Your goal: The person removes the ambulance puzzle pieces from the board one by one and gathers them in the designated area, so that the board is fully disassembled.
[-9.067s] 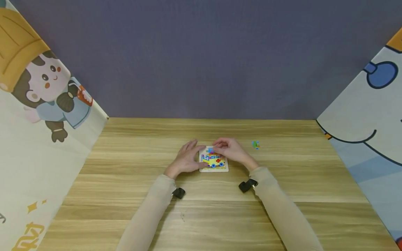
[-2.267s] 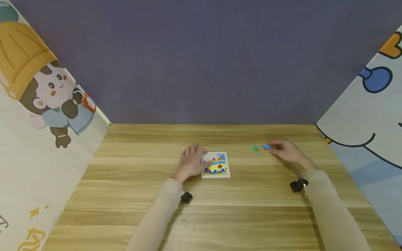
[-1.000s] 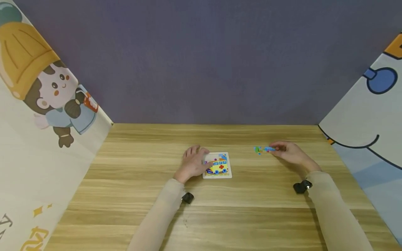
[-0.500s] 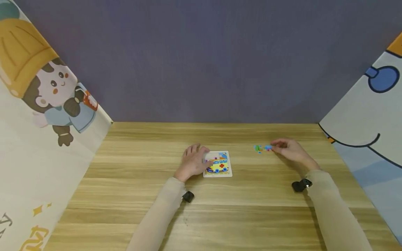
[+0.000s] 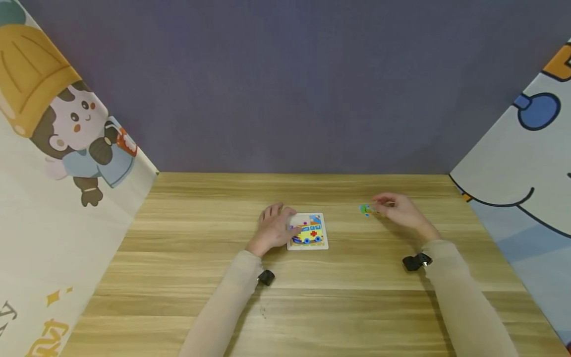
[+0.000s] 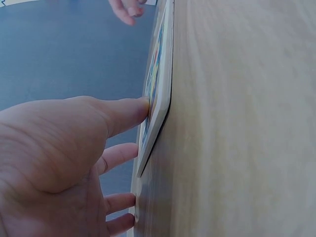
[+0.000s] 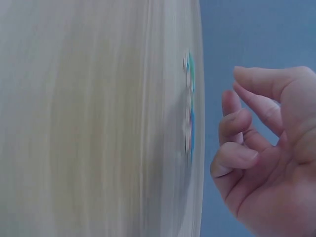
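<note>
A small square puzzle board (image 5: 308, 248) with a yellow ambulance picture and a pale frame lies mid-table; a bare patch shows along its upper part. My left hand (image 5: 273, 230) rests at its left side, thumb on the picture in the left wrist view and the other fingers spread by the edge. To the right, my right hand (image 5: 403, 212) hovers over loose puzzle pieces, its fingers loosely bent and holding nothing. A green piece (image 5: 364, 209) shows left of its fingertips. In the right wrist view a blue piece (image 7: 192, 131) lies beside it, apart from the hand.
The wood-grain table (image 5: 223, 307) meets a dark upright panel (image 5: 294, 89) at the back. Side walls with cartoon prints (image 5: 89, 114) stand to left and right.
The right hand, at the board earlier, later held a blue piece at the right; it has let that piece go beside the green one and moved slightly left. The left hand stays.
</note>
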